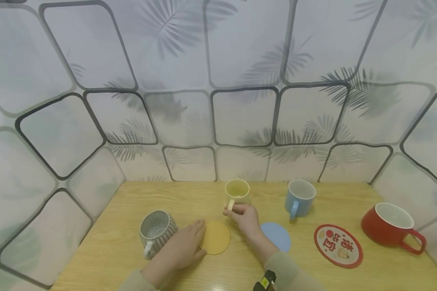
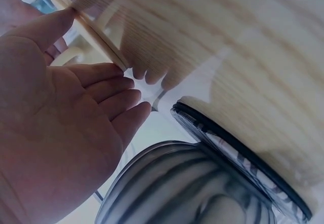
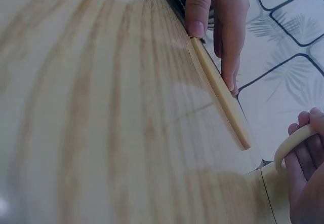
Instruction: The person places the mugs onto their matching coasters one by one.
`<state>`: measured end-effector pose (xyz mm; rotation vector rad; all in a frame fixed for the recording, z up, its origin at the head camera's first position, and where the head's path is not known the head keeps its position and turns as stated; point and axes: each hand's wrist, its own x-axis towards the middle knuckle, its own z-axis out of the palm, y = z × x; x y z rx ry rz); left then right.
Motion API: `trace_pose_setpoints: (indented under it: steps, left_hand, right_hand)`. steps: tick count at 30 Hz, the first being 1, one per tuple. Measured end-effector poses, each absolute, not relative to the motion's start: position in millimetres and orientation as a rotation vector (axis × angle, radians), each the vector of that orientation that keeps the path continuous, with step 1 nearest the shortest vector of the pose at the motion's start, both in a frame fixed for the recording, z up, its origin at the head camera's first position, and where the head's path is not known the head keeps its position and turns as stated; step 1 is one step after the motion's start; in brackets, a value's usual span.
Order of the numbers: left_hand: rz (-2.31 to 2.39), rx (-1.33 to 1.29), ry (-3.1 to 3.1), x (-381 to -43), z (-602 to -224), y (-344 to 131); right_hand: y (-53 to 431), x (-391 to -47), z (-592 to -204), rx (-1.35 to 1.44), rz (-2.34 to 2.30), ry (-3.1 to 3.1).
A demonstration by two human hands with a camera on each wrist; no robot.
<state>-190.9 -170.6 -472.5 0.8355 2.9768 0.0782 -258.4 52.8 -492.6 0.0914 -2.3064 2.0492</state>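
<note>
My right hand point(image 1: 247, 221) pinches the handle of a pale yellow mug point(image 1: 237, 189) that stands upright near the back of the table. In the right wrist view, its fingers curl round the mug handle point(image 3: 287, 144). My left hand point(image 1: 183, 247) lies beside a round yellow coaster point(image 1: 219, 238). Its fingers are nearly straight, with thumb and fingertips at the coaster's edge, as the left wrist view shows. Left of that hand is a grey striped mug point(image 1: 159, 228), standing on a dark-edged coaster point(image 2: 240, 155).
A blue round coaster point(image 1: 276, 236) lies right of my right forearm, with a blue mug point(image 1: 300, 198) behind it. Farther right are a red-rimmed patterned coaster point(image 1: 338, 246) and a red mug point(image 1: 386, 226). Patterned walls point(image 1: 189, 121) enclose the wooden table point(image 1: 109, 242) at back and sides.
</note>
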Motion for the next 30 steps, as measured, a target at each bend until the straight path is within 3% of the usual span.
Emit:
trace_pose_setpoints:
  steps: [30]
  left_hand:
    - [0.081, 0.843, 2.985, -192.2, -475.0, -169.4]
  right_hand:
    - [63.7, -241.9, -490.0, 0.212, 2.051, -2.32]
